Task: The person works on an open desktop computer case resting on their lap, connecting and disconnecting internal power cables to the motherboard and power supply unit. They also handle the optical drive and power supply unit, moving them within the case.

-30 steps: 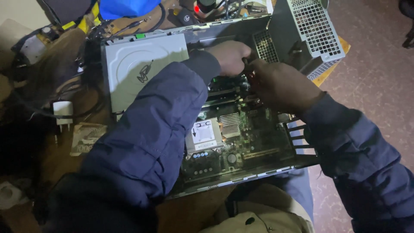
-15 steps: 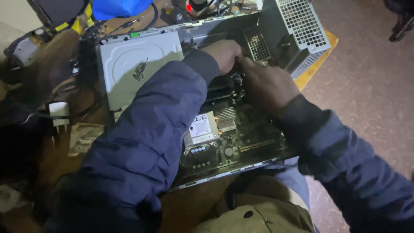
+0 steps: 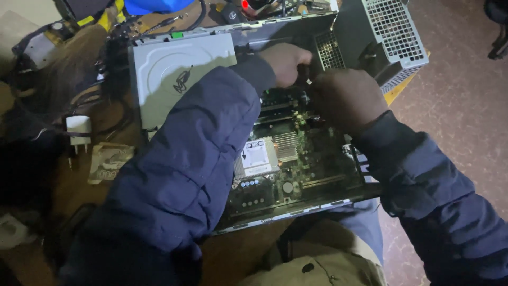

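An open desktop computer case lies flat, its green motherboard and a small silver heatsink exposed. My left hand reaches over the board to the far inner side, fingers curled down inside the case. My right hand is close beside it, knuckles up, fingers bent down near the same spot. What the fingers grip is hidden. A grey optical drive sits in the case just left of my left arm. Both arms wear dark blue padded sleeves.
A perforated metal power supply box is swung up at the case's far right corner. A white plug adapter, a crumpled printed paper and tangled cables lie on the brown surface at left. Speckled floor lies at right.
The view has drifted slightly, putting the case a little higher in view. Both hands stay together at the same spot inside the case, with only small shifts.
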